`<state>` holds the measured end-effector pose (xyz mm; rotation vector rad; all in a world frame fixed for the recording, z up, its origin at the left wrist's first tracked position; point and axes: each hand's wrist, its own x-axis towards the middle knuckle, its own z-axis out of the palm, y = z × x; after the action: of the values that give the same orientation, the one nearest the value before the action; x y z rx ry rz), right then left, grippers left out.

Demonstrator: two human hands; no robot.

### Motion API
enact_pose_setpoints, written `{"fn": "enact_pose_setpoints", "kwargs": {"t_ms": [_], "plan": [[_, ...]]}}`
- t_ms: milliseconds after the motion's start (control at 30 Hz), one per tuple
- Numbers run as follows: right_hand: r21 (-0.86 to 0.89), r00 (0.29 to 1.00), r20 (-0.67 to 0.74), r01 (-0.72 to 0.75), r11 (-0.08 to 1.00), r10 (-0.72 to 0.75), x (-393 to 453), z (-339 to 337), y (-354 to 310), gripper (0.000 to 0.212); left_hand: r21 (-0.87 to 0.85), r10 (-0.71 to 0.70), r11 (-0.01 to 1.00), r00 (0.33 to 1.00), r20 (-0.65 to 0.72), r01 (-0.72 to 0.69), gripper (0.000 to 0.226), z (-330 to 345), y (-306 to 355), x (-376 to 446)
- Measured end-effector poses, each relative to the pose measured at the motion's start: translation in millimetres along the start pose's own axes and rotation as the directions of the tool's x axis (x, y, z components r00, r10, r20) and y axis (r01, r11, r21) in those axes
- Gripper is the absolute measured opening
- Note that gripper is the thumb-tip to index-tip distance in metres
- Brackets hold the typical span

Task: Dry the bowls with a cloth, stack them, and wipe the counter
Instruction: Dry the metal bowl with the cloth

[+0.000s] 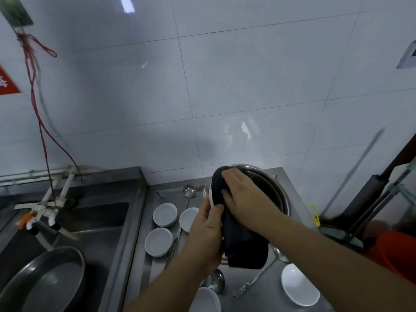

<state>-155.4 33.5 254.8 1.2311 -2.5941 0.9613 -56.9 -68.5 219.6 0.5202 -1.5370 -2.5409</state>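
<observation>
In the centre of the frame a person dries one white bowl [211, 194] with a dark cloth [240, 239], held up above the steel counter [265, 289]. Only a thin white arc of its rim shows beside the cloth.

To do this step well, I think the left hand should turn the bowl slowly while the right hand rubs the cloth around the inside and over the rim, so no wet place stays. The grip should be firm, because a wet bowl is probably slippery.

From left to right: three white bowls [158, 242] wait on the counter at centre left, not yet stacked. The left hand [206, 230] is curled, and its thumb pinches the cloth against the bowl's edge. The right hand [245, 199] lies over the cloth with the fingers bent a little, pressing it on the bowl; whether the fingers close around the rim, I cannot tell. At lower right one more white bowl [299, 285] lies on the counter.
</observation>
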Motion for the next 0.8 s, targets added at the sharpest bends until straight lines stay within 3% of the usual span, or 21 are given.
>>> {"fn": "enact_pose_setpoints", "kwargs": {"t_ms": [67,200,367,467,600,633,667,700,733,767,800], "plan": [[-0.178,0.998,-0.02,0.054,0.982,-0.059,11,-3,9,0.019,-0.049,-0.02,0.999,1.0,-0.014,0.02,0.035,7,-3,1],[-0.307,1.0,0.003,-0.022,0.952,0.024,27,-13,18,0.031,-0.072,-0.001,0.997,0.998,-0.059,-0.003,0.033,15,-1,5],[-0.471,0.968,0.096,-0.16,0.868,0.231,25,-19,23,0.03,0.038,0.126,0.992,0.989,-0.075,-0.123,0.035,14,9,10],[-0.452,0.878,0.289,-0.226,0.863,0.381,24,-23,16,0.025,0.139,0.193,0.974,0.976,-0.1,-0.179,0.045,10,10,14],[-0.226,0.816,0.506,-0.187,0.956,0.279,9,-26,4,0.035,0.276,0.214,0.947,0.963,-0.162,-0.164,0.055,3,15,21],[-0.101,0.82,0.526,-0.207,0.973,0.228,3,-24,1,0.034,0.234,0.166,0.964,0.973,-0.161,-0.126,0.062,2,16,22],[0.105,0.816,0.534,-0.322,0.941,0.22,-4,-23,-4,0.031,0.097,0.064,0.994,0.989,-0.137,-0.051,0.07,1,18,24],[0.341,0.829,0.514,-0.432,0.835,0.22,-10,-21,-7,0.027,-0.097,-0.068,0.993,0.996,-0.062,0.061,0.074,1,19,25],[0.487,0.85,0.474,-0.472,0.735,0.232,-14,-16,-6,0.025,-0.184,-0.141,0.973,0.99,-0.007,0.137,0.07,3,18,25],[0.539,0.881,0.415,-0.438,0.72,0.225,-18,-10,-1,0.026,-0.187,-0.172,0.968,0.985,-0.004,0.168,0.065,5,15,24],[0.493,0.912,0.349,-0.374,0.785,0.215,-19,-5,4,0.031,-0.108,-0.137,0.985,0.99,-0.024,0.133,0.062,6,10,22]]}}
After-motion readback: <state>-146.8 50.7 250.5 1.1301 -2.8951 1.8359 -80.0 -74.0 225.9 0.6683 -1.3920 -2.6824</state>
